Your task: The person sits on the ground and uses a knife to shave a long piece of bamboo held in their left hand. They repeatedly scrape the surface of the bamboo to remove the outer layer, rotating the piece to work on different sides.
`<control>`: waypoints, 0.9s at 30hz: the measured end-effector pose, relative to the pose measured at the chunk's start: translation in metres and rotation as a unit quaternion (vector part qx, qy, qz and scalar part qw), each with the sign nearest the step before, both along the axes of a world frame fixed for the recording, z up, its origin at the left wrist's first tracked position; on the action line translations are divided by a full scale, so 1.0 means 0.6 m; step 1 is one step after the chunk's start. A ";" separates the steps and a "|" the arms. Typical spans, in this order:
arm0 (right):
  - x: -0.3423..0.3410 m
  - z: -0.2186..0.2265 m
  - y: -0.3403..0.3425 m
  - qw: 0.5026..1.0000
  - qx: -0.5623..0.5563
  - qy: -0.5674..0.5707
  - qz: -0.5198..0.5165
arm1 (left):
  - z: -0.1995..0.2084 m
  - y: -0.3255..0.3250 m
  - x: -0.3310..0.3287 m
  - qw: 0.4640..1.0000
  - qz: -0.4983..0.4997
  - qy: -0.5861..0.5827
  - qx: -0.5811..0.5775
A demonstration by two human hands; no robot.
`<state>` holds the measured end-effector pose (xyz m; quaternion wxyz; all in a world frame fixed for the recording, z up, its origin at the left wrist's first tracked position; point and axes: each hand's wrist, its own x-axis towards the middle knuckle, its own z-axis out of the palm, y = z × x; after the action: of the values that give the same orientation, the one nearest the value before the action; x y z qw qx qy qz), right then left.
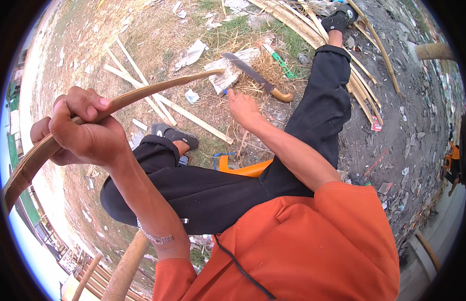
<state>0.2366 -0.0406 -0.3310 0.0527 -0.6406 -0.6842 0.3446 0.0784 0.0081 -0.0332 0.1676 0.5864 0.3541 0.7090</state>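
My left hand (95, 130) is raised at the left, its fingers wrapped round a long split bamboo strip (152, 89). The strip runs from the lower left edge past the hand and narrows to a far end in front of me. My right hand (244, 109) is closed just below that end. A bit of blue shows at its fingertips, but what it grips is too small to make out. Beyond it on the ground lies a long-bladed knife (250, 73) with a curved wooden handle, partly over crumpled whitish scrap (238, 62). A green and white piece (279, 61) lies beside it.
Pale bamboo strips (180, 110) lie crossed on the dry grass; more strips (360, 95) lie by my right foot. An orange plastic seat (248, 169) shows beneath my legs. Bamboo poles (127, 263) rise at the lower left, and a round post (433, 51) juts in at the right.
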 end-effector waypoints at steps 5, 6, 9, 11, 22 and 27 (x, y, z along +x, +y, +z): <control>0.058 -0.104 -0.028 0.990 -0.067 0.005 -0.122 | 0.005 0.000 0.007 0.998 -0.030 0.044 0.011; 0.062 -0.071 -0.038 0.983 -0.102 0.023 -0.154 | 0.000 -0.002 -0.003 0.998 -0.049 0.036 0.002; 0.051 0.046 0.023 0.971 0.015 0.169 -0.171 | 0.002 0.006 -0.016 0.998 -0.055 0.025 -0.011; 0.034 0.131 0.047 0.960 0.003 0.233 -0.156 | 0.001 0.005 -0.018 0.998 -0.054 0.021 -0.018; -0.008 0.075 0.068 0.994 0.034 0.081 -0.066 | -0.001 0.000 -0.015 0.995 -0.097 0.021 -0.002; -0.023 0.075 0.056 0.987 0.043 0.127 -0.088 | 0.003 0.001 -0.005 0.997 -0.067 0.026 -0.003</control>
<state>0.2226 -0.0071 -0.2863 0.1970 -0.6461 -0.6275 0.3874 0.0755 0.0088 -0.0316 0.2068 0.6264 0.3203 0.6799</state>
